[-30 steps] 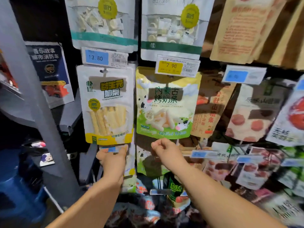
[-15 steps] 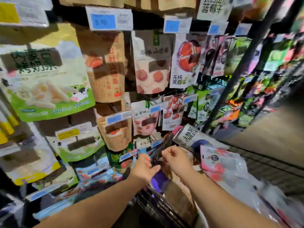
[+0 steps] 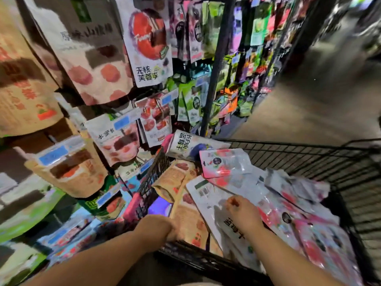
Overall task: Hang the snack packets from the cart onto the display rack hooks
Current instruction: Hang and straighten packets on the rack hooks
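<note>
A black wire cart stands at the lower right, filled with several snack packets. My right hand lies on a white packet with blue lettering, its fingers curled and pinching the packet's face. My left hand is at the cart's near left corner, fingers curled down beside a brown packet; what it grips is hidden. Pink and white packets lie further back in the cart. The display rack on the left is hung with packets.
A black upright post of the rack rises just behind the cart's far left corner. Blue price tags stick out on the hook ends. Grey aisle floor runs off at the upper right.
My view swung right and down from the rack to the cart. Both hands dropped from the lower hooks into the cart; the right one now lies on the white packet.
</note>
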